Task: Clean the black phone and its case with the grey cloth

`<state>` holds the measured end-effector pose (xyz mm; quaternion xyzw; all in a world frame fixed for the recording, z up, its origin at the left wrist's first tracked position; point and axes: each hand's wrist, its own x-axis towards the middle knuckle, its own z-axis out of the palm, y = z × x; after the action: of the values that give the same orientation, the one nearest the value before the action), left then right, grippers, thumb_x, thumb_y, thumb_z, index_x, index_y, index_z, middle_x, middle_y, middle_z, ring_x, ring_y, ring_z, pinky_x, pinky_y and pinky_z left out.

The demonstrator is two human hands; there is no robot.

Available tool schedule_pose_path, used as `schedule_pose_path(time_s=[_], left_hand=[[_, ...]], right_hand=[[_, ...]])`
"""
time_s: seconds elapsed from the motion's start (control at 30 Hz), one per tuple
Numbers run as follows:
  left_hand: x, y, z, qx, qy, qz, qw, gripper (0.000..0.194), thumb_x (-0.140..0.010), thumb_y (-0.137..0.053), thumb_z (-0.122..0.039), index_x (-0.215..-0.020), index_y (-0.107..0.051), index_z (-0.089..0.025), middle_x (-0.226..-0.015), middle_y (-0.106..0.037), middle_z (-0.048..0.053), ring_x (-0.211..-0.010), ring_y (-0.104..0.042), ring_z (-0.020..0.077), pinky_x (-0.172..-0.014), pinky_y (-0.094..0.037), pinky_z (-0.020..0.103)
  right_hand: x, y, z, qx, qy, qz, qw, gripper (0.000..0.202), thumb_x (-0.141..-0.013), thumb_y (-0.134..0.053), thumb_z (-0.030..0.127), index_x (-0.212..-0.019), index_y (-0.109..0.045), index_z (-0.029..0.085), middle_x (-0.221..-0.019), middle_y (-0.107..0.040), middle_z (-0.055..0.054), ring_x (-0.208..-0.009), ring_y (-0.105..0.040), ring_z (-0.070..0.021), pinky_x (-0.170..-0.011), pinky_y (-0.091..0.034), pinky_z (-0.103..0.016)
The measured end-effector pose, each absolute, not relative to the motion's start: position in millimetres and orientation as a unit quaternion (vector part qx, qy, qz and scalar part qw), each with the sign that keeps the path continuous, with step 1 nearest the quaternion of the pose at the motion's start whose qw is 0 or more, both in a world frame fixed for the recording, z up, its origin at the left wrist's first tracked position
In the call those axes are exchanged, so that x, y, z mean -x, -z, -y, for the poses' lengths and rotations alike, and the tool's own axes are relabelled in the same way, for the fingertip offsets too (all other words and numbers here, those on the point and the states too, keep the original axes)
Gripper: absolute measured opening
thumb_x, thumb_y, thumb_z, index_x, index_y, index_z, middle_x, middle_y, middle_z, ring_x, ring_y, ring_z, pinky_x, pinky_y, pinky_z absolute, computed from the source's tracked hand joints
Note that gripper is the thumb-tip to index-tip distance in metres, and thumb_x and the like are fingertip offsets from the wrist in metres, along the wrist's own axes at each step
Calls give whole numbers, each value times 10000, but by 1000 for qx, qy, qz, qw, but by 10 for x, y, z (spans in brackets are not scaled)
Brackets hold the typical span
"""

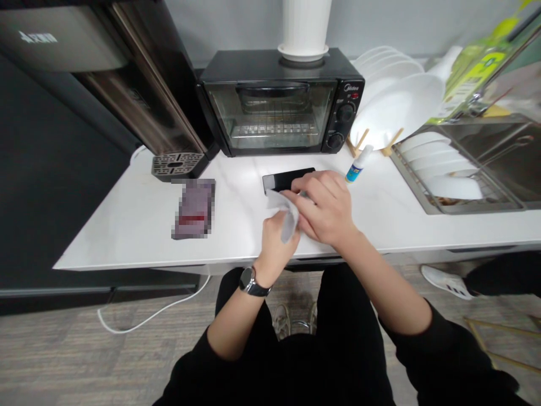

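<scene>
Close together over the counter's front part, my hands hold a thin, greyish-white folded sheet (288,217); whether it is cloth or film I cannot tell. My left hand (276,242), with a watch at the wrist, is closed at the sheet's lower side. Closed fingers of my right hand (325,206) grip its other side from above. Just behind the hands lies a flat black object (281,180) with a grey patch at its left end, partly covered by my right hand. A small spray bottle (355,166) with a blue label and white cap stands right of that hand.
A toaster oven (274,107) with a white pot (305,28) on top stands behind. A drink dispenser (139,90) and a blurred purple item (194,208) are on the left. White plates (393,101) in a rack and a sink (426,197) lie right. Another person's shoe (446,281) shows below.
</scene>
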<state>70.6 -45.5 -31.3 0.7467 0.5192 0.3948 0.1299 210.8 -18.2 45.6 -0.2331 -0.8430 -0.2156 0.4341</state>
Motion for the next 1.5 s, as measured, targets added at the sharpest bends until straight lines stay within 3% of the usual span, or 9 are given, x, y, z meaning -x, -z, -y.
schedule_pose_path(time_s=[0.17,0.3,0.53,0.67,0.8,0.93,1.2,1.3,1.5], left_hand=[[-755,225,457,-737,-419,-523,83,207,-1061,-501,-220,-1001,-694,-176,-841,-747,49,-762,-714,164,-666,-497,264],[-760,187,478,-730,-439,-523,35,219,-1087,-509,-289,-1056,-692,-174,-829,-752,43,-727,-718,156,-645,-490,250],[-727,310,430,-755,-428,-496,-14,186,-988,-500,-115,-909,-659,-171,-748,-720,32,-647,-660,142,-569,-454,243],[-746,307,429,-765,-429,-480,-15,224,-989,-473,-97,-889,-658,-172,-776,-722,38,-670,-674,148,-589,-474,249],[-773,259,441,-768,-433,-471,-11,209,-1055,-473,-169,-1032,-681,-161,-852,-744,52,-764,-722,156,-637,-507,247],[-759,259,442,-761,-422,-493,-11,226,-1094,-477,-272,-1080,-674,-162,-833,-737,44,-770,-730,156,-650,-515,244],[-715,327,433,-785,-375,-493,-26,281,-1046,-471,-212,-862,-678,-165,-780,-733,74,-699,-691,191,-624,-512,288],[-741,276,433,-782,-385,-489,-19,275,-1084,-445,-240,-998,-694,-159,-798,-737,56,-728,-715,177,-644,-522,265],[-751,231,423,-763,-416,-495,6,241,-1101,-474,-307,-1060,-671,-175,-819,-734,33,-743,-731,159,-659,-521,248]], right_hand=[[-2172,-273,-16,368,115,732,562,452,-1098,-172,382,-911,-551,224,-867,-623,-60,-871,-591,-196,-958,-493,-423],[-2167,-271,-4,459,58,693,552,465,-1105,-200,413,-781,-474,225,-730,-557,-44,-754,-566,-187,-759,-490,-357],[-2091,-504,133,286,143,810,491,292,-1061,-345,303,-949,-593,198,-930,-671,-71,-933,-595,-211,-981,-510,-426],[-2122,-442,-5,235,206,791,526,445,-1082,-293,405,-739,-503,215,-714,-555,-49,-697,-472,-176,-658,-382,-359],[-2119,-421,-80,368,21,713,596,561,-1089,-283,492,-610,-363,212,-596,-405,-19,-598,-398,-137,-592,-286,-330],[-2126,-569,-30,433,-101,732,516,584,-1083,-351,524,-604,-427,200,-546,-398,-2,-552,-381,-113,-574,-294,-312],[-2199,-647,110,229,151,859,432,368,-1099,-360,357,-909,-642,216,-853,-673,-17,-881,-568,-171,-1089,-451,-414],[-2300,-568,17,274,63,840,464,483,-1110,-230,419,-845,-580,217,-825,-629,-48,-827,-558,-183,-885,-503,-383],[-2247,-660,60,471,-87,757,444,509,-1094,-328,469,-685,-478,205,-642,-544,-25,-579,-441,-135,-581,-301,-317]])
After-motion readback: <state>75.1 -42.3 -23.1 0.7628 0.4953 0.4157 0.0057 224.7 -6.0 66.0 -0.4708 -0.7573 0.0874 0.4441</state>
